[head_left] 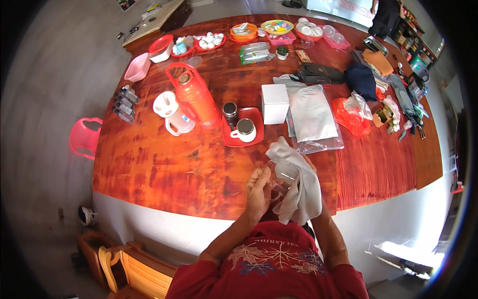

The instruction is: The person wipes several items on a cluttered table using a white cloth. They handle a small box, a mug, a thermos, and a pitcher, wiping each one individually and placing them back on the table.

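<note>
Clear vessel, raised by the table's near edge. We see the left hand pinching it, grey cloth against it; right hand mostly cloth-hidden, grip unclear to us. Slippery walls might defeat that pinch, dropping it past the edge. Room leftward; white box and bagged packet crowd beyond.

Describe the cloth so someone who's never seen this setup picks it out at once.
Start at the big red-brown table and come to its near edge, by the red shirt. There, just right of the person's left hand, a light grey cloth hangs in loose folds. Limp and opaque, it differs from the see-through object beside it and the stiff white box beyond.
</note>
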Motion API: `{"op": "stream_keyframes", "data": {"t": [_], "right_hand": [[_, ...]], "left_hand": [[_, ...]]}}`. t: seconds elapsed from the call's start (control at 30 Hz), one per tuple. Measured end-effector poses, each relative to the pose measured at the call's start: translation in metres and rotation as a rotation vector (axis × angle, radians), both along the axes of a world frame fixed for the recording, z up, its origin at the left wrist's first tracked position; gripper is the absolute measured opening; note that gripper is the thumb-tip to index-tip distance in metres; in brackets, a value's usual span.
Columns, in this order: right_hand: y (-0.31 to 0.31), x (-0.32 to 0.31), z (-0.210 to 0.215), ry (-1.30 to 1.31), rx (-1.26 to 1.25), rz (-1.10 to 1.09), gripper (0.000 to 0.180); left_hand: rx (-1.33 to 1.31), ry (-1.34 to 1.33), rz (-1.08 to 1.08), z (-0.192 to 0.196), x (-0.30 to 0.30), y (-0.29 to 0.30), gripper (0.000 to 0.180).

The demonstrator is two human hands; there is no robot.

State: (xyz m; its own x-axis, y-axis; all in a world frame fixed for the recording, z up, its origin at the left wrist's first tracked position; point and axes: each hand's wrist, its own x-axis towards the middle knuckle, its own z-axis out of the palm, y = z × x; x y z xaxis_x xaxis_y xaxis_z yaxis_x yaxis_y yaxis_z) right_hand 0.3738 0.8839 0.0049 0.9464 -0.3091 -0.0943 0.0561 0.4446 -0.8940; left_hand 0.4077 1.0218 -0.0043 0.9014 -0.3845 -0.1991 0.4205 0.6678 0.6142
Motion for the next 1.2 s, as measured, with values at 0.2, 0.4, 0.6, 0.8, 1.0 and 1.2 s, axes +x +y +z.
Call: {"op": "stream_keyframes", "data": {"t": [0.2, 0.4, 0.6, 0.8, 1.0, 1.2], "right_hand": [[0.052, -0.013, -0.017, 0.047, 0.153, -0.098, 0.031], [0.063, -0.017, -0.025, 0.029, 0.067, -0.051, 0.031], [0.032, -0.018, 0.001, 0.036, 0.115, -0.019, 0.038], [0.001, -0.039, -0.019, 0.114, 0.535, 0.070, 0.062], [-0.031, -0.072, -0.100, 0.316, 0.618, 0.115, 0.074], [-0.051, -0.084, -0.118, 0.377, 0.392, -0.072, 0.051]], "left_hand": [[-0.017, 0.006, 0.258, -0.029, 0.023, -0.011, 0.022], [0.180, -0.147, 0.184, -0.008, 0.014, -0.026, 0.019], [-0.072, 0.060, -0.109, -0.005, 0.019, -0.002, 0.030], [-0.044, 0.291, -0.224, -0.023, 0.012, -0.004, 0.030], [0.037, 0.346, -0.296, -0.043, -0.001, -0.017, 0.015], [0.734, -0.438, -0.004, -0.043, -0.005, -0.045, 0.022]]}}
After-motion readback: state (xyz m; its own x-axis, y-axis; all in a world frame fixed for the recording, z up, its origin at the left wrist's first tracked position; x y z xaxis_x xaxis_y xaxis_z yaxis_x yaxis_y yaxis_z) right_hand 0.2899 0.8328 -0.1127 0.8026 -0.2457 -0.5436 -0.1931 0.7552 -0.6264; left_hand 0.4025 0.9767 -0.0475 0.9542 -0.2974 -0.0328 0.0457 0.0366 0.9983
